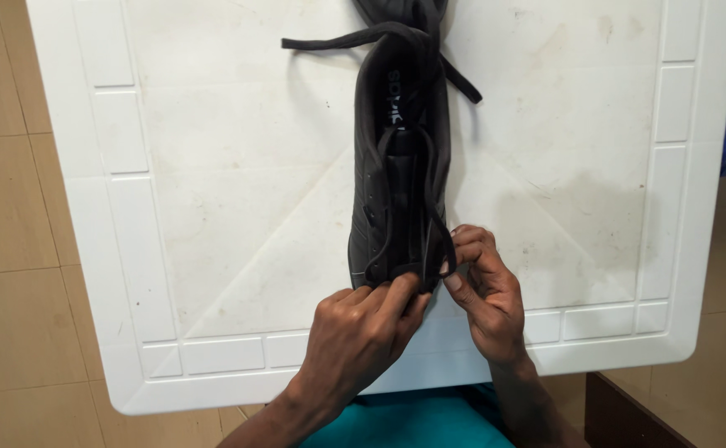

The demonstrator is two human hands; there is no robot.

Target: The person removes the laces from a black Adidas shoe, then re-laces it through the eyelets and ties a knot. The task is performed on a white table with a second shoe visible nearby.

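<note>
A black shoe [400,166] lies lengthwise on a white plastic worktop [214,207], toe end toward the person, heel end pointing away. Its black lace [438,216] runs loose along the eyelets, with free ends trailing across the worktop near the heel.

Both hands meet at the toe end. The left hand [363,332] rests against the front of the shoe, thumb and fingers pinched together on the lace where it crosses the lowest eyelets. The right hand [483,290] curls beside it, fingertips closed narrowly on the lace strand at the shoe's right edge. Neither grip is open; each holds only lace.

The work in hand looks like lacing at the bottom row of eyelets, close to its start, since the lace higher up hangs slack. The next move likely calls for fine fingertip control: feeding a thin strand through a small hole while the other hand steadies the shoe.

Tan floor tiles [6,207] surround the worktop.
</note>
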